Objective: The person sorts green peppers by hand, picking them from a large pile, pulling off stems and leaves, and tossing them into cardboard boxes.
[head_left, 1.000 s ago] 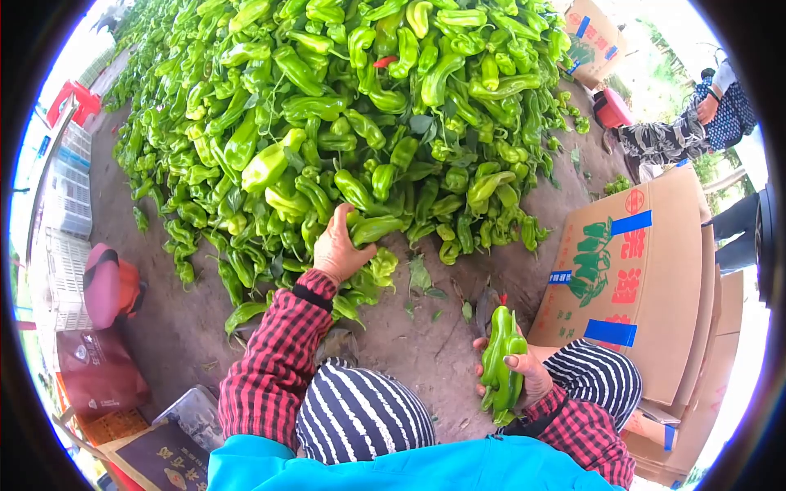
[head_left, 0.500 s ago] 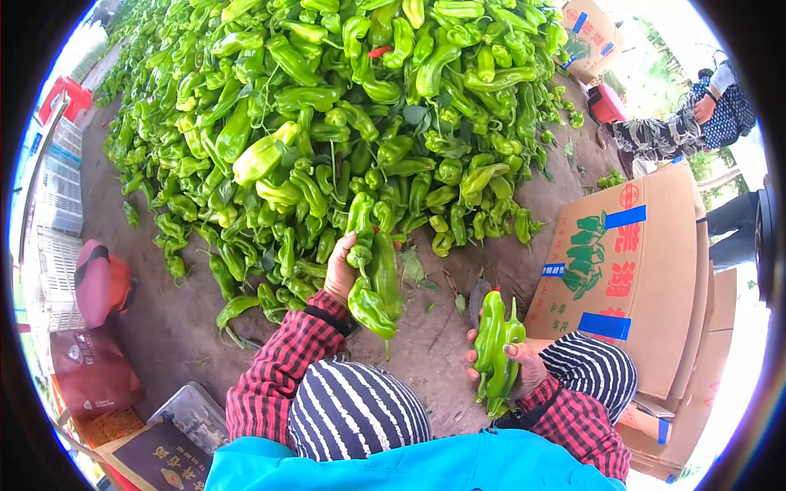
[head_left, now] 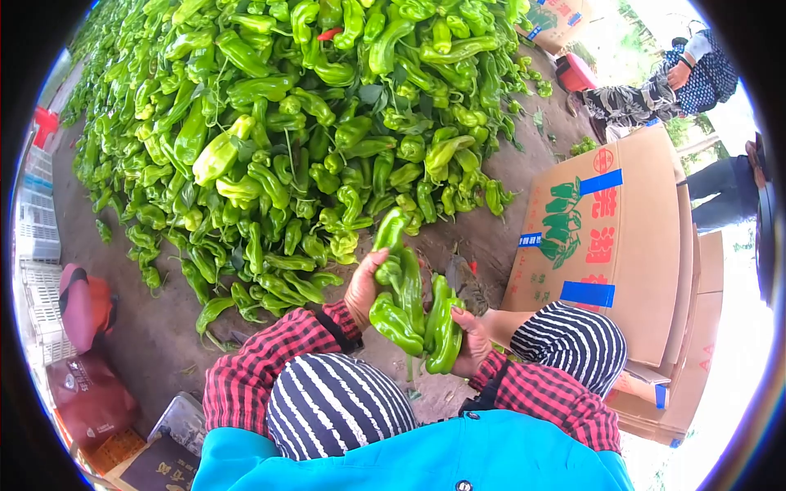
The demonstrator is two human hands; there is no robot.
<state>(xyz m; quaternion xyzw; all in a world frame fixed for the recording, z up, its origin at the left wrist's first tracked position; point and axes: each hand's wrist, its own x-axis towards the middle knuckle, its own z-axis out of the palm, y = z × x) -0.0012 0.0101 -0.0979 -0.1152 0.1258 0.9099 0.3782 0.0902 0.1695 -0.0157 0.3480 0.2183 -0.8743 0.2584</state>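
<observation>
Several long green peppers are gripped in my left hand, its fingers wrapped round them. My right hand is closed on more green peppers, thumb on the near side. The two bunches meet in front of my knees, and most fingers are hidden behind them. Beyond my hands rises a large heap of green peppers on the bare ground. One small red pepper shows near the top of the heap.
On the right, flattened printed cartons lean beside my knee. White crates, a pink-topped stool and a dark red bag stand at left. A seated person is at upper right, with another person's dark-clothed leg below.
My right hand has moved up and left, bringing its peppers against those in my left hand. My left hand has shifted slightly right and down. The whole view has moved a little.
</observation>
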